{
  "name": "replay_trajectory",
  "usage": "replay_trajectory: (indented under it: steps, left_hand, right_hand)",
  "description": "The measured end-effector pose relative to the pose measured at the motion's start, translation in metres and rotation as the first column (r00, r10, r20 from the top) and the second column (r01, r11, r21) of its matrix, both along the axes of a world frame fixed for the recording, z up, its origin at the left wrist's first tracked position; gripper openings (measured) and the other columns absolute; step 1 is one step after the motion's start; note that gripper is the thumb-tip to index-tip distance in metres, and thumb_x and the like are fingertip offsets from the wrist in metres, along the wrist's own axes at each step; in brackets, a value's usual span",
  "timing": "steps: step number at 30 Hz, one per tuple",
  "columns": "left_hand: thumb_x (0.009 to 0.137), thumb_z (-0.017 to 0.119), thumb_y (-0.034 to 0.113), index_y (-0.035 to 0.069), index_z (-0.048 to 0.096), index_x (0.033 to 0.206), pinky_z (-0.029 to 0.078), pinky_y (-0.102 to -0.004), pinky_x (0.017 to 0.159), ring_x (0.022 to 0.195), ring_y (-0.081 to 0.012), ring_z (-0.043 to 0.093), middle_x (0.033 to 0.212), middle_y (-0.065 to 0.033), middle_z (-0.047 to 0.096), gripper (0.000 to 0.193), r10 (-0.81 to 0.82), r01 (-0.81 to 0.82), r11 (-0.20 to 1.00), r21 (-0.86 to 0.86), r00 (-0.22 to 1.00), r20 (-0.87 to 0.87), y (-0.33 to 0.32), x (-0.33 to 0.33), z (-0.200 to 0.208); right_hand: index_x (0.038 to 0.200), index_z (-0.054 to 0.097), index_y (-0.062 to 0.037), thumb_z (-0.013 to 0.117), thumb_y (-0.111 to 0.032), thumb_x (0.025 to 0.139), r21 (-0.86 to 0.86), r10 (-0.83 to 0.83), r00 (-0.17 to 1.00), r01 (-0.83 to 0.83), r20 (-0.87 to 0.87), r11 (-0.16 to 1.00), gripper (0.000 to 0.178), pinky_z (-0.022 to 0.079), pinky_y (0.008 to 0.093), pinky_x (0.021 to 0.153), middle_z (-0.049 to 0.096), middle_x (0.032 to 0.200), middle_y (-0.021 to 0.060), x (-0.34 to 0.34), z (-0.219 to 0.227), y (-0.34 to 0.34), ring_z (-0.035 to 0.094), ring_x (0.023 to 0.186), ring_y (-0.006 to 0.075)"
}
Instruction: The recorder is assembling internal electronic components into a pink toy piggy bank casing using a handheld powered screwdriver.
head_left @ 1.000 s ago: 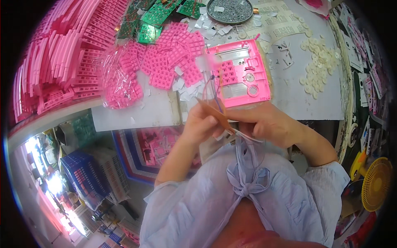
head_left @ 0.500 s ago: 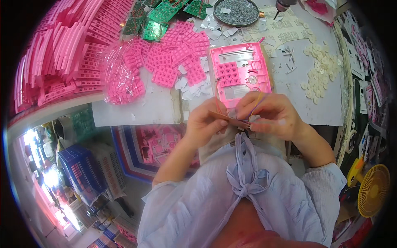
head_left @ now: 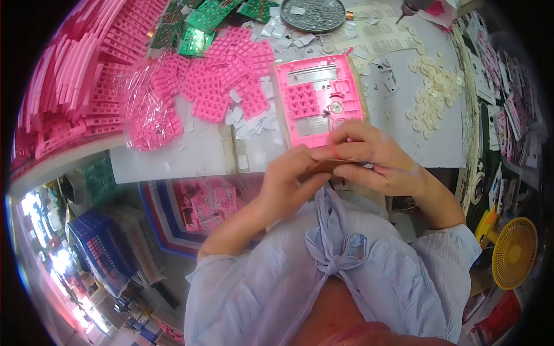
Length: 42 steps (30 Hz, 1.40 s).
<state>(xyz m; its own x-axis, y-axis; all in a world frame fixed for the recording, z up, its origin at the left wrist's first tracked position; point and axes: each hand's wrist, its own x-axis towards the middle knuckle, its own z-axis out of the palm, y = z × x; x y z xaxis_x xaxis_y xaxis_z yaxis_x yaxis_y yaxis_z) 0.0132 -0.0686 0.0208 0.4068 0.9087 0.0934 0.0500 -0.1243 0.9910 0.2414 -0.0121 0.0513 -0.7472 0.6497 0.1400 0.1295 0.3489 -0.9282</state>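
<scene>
Both hands meet in front of my body at the table's near edge. Between them is a thin brown circuit board (head_left: pixel 323 165), seen almost edge-on, and much of it is covered by fingers. My left hand (head_left: pixel 291 176) pinches its left end. My right hand (head_left: pixel 375 158) grips the other end, with a bit of red wire by the fingertips. Just beyond the hands lies a pink plastic housing (head_left: pixel 300 126), its inside facing up. A pink keypad (head_left: pixel 302 99) and a round silvery part (head_left: pixel 337 106) sit in it.
Pink keypads (head_left: pixel 231 75) are piled left of the housing, near a clear bag (head_left: pixel 151 109) and stacked pink panels (head_left: pixel 75 86). Green circuit boards (head_left: pixel 210 14) and a round tray of screws (head_left: pixel 311 12) lie behind. White discs (head_left: pixel 433 95) are spread at right; a yellow fan (head_left: pixel 513 254) stands lower right.
My right fingers have closed further over the board, and the yellow and purple wires seen before are now mostly hidden. The whole view has shifted, so the table appears slightly further left.
</scene>
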Motion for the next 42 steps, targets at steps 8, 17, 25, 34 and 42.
replay_trajectory:
  steps: [8,17,25,34,42]
  left_hand:
    - [0.099,0.057,-0.001,-0.002,0.042,0.145,0.051,-0.0354,0.098,0.119,-0.0215,0.061,0.136,-0.013,0.057,0.048,0.086,0.204,0.637,-0.743,0.939,0.332,-0.022,-0.004,-0.023]
    - [0.09,0.069,0.008,0.001,0.059,0.131,0.053,-0.0336,0.087,0.11,-0.0221,0.065,0.123,-0.0125,0.065,0.043,-0.095,-0.001,0.968,-0.25,0.924,-0.37,-0.012,-0.05,0.007]
    - [0.088,0.07,0.004,0.0,0.065,0.121,0.052,-0.0275,0.074,0.091,-0.0164,0.065,0.109,-0.0095,0.069,0.034,0.076,-0.143,0.98,-0.138,0.912,-0.403,0.007,-0.069,0.002]
    - [0.088,0.071,0.009,0.003,0.067,0.117,0.051,-0.0326,0.074,0.09,-0.0224,0.066,0.106,-0.01,0.069,0.03,0.236,-0.127,0.958,0.259,0.859,-0.454,0.04,-0.06,-0.005]
    - [0.085,0.074,0.037,0.01,0.065,0.124,0.032,-0.0498,0.109,0.129,-0.0217,0.054,0.125,-0.0035,0.063,0.049,0.244,0.308,0.804,0.508,0.609,-0.755,0.066,-0.041,-0.016]
  right_hand:
    - [0.117,0.07,0.001,0.073,-0.011,0.091,-0.145,-0.232,0.96,0.255,0.157,0.956,0.029,0.055,0.0282,0.079,0.074,0.099,0.0111,-0.006,-0.017,0.05,0.068,0.087,0.0134]
    - [0.118,0.07,0.0009,0.073,-0.014,0.092,-0.166,-0.033,0.941,0.094,0.338,0.982,0.03,0.053,0.0263,0.076,0.072,0.095,0.003,-0.042,-0.038,0.129,0.063,0.085,0.009]
    - [0.112,0.07,-0.0008,0.072,-0.017,0.087,-0.296,0.011,0.965,0.07,0.263,0.953,0.03,0.053,0.0335,0.072,0.071,0.085,0.0132,-0.048,-0.024,0.13,0.066,0.074,0.0196]
    - [0.115,0.067,-0.0006,0.075,-0.014,0.086,0.271,-0.127,0.874,-0.006,0.469,0.962,0.033,0.054,0.039,0.076,0.072,0.094,0.0164,-0.059,-0.031,0.12,0.068,0.085,0.0328]
    - [0.125,0.06,-0.0081,0.076,-0.012,0.082,0.701,-0.57,0.768,0.235,0.29,0.674,0.047,0.054,0.0418,0.085,0.061,0.128,0.0124,-0.057,-0.012,0.1,0.063,0.108,0.0342]
